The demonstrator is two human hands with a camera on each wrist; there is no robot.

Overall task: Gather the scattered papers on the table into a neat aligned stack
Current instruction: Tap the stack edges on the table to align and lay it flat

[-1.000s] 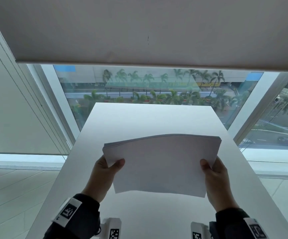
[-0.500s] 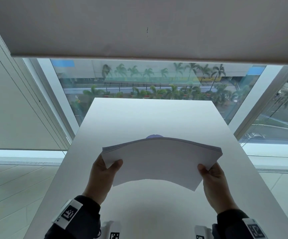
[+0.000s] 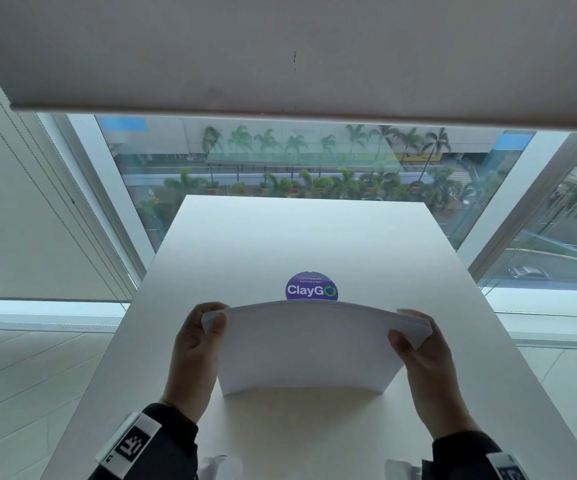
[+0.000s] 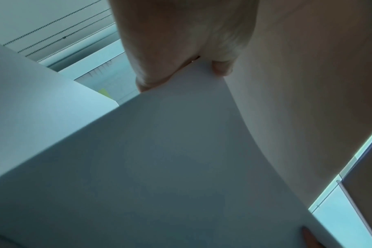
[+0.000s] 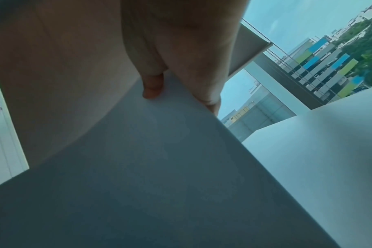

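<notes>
I hold the stack of papers (image 3: 309,344) upright between both hands, its lower edge standing on the white worktop (image 3: 280,237) near me and its top edge bowed upward in a shallow arch. My left hand (image 3: 195,355) grips the stack's upper left corner — the thumb lies across the near face, and the fingers (image 3: 207,308) curl round behind the top edge. My right hand (image 3: 425,372) grips the upper right corner the same way, thumb on the near face, the other fingers showing just behind the paper's edge. From the left wrist view the stack (image 4: 170,159) fills most of the picture as a grey sheet, with my left hand (image 4: 181,42) pinching its corner at the top; from the right wrist view the stack (image 5: 149,167) looks much the same, pinched at the corner by my right hand (image 5: 181,50). The sheet edges along the top look close together, though at the right corner a few layers fan slightly apart. Just beyond the stack, on the worktop, sits a round purple sticker (image 3: 311,287) reading "ClayGo", its lower part hidden behind the paper. At the far end of the worktop stands a large window (image 3: 297,161) with palm trees and a road outside, and a roller blind (image 3: 280,53) hangs partly down over it. Dark sleeves with black-and-white markers cover both my wrists.
</notes>
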